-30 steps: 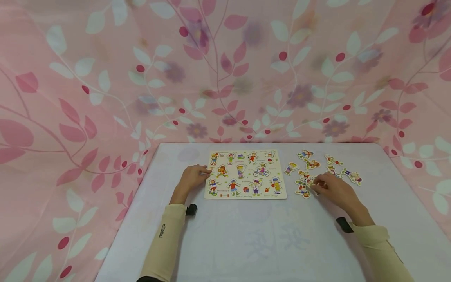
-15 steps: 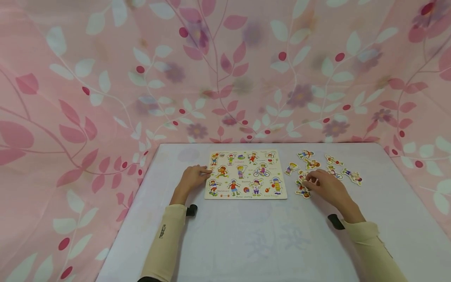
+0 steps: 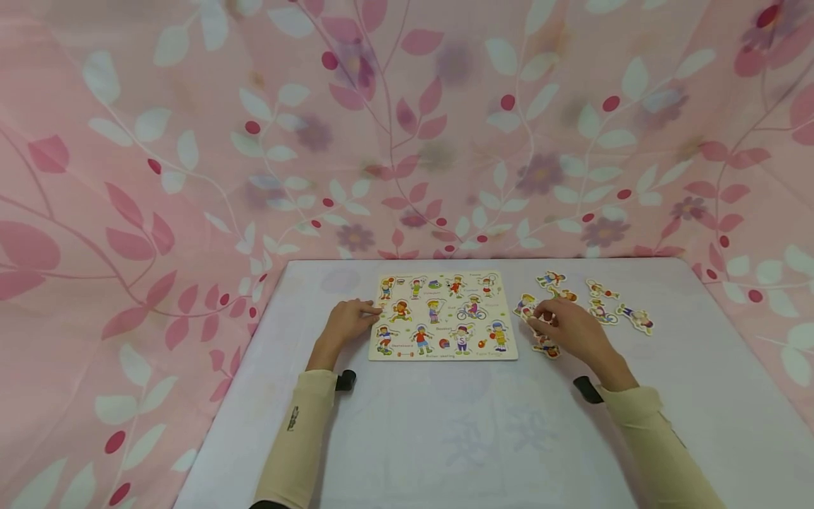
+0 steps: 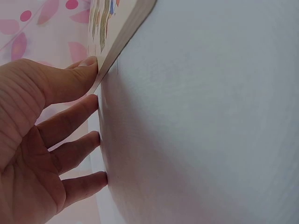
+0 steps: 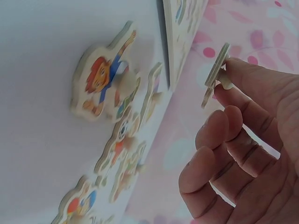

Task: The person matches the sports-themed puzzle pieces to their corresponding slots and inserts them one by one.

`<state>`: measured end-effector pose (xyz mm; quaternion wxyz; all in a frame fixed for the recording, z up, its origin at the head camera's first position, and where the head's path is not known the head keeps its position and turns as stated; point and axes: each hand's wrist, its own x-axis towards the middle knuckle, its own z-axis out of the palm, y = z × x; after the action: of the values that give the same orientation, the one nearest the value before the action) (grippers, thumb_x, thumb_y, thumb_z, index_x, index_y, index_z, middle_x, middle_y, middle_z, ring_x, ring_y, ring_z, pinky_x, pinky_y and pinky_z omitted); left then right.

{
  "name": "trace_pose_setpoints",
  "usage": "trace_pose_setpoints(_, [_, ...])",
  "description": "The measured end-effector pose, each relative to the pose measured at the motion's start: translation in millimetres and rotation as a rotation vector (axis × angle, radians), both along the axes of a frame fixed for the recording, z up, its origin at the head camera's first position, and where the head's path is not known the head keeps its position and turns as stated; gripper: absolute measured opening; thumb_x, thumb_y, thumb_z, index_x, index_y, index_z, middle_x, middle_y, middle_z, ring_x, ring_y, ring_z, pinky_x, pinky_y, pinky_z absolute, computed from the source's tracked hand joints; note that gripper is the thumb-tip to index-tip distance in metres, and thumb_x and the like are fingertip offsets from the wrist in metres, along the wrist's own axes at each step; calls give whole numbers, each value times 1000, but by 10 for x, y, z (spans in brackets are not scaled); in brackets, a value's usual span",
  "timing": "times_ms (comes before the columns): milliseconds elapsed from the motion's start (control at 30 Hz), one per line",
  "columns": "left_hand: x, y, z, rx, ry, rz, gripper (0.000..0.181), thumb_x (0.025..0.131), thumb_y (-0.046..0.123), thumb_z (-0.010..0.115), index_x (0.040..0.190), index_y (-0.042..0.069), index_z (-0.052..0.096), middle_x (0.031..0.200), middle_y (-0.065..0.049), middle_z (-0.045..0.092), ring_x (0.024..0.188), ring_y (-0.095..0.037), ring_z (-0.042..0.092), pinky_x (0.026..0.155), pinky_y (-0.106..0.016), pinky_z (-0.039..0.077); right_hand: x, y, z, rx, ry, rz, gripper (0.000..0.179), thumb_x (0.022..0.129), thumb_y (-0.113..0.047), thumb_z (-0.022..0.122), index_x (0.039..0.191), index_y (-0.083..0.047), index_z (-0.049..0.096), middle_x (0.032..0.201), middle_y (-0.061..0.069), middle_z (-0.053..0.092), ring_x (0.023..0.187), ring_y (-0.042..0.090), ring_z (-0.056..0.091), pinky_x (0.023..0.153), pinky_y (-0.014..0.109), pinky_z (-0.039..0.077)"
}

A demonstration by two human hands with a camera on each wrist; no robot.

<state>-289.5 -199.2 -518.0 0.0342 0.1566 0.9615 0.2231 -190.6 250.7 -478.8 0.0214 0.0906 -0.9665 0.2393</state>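
A flat wooden puzzle board (image 3: pixel 420 301) printed with children at sport lies on the table. At its left edge rests my left hand (image 3: pixel 346 324); in the left wrist view the thumb touches the board's edge and the straight fingers touch the tabletop. My right hand (image 3: pixel 577 338) is right of the board, above the loose pieces. Between thumb and index finger it pinches a puzzle piece (image 5: pixel 217 67) by its small knob, seen edge-on in the right wrist view. Below lies a loose skateboarder piece (image 5: pixel 100 77) with a knob on top.
More loose figure pieces lie right of the board, including a cyclist piece (image 3: pixel 600 311), a piece at the far right (image 3: pixel 634 318) and one at the back (image 3: pixel 550 278). A white cloth (image 3: pixel 445 424) covers the table. Pink floral curtain (image 3: pixel 407 141) hangs around it.
My right hand has moved left with the pinched piece, towards the board's right edge. The left hand has stayed at the board's left edge.
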Motion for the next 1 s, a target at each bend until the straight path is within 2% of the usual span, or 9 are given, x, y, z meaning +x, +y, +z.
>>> trace_pose_setpoints(400, [-20,-18,-28,0,-5,-1,24,92,26,71,114,18,76,133,-7,62,133,-39,46,111,-52,33,-154,-176,23,-44,-15,13,14,93,-31,71,95,-17,69,87,0,57,71,16,52,55,31,42])
trace_pose_setpoints(667, [-8,-2,-38,5,-10,1,23,91,25,71,113,18,77,132,-8,62,133,-39,45,111,-52,32,-324,-295,-33,-53,0,42,15,92,-30,72,94,-16,70,82,-1,57,71,17,51,58,31,41])
trace_pose_setpoints(1000, [-12,1,-14,-7,-9,8,23,92,27,70,113,20,76,132,-6,62,133,-38,46,111,-52,33,-447,-465,-40,-73,7,54,16,93,-32,71,94,-16,70,85,1,57,73,19,52,59,33,42])
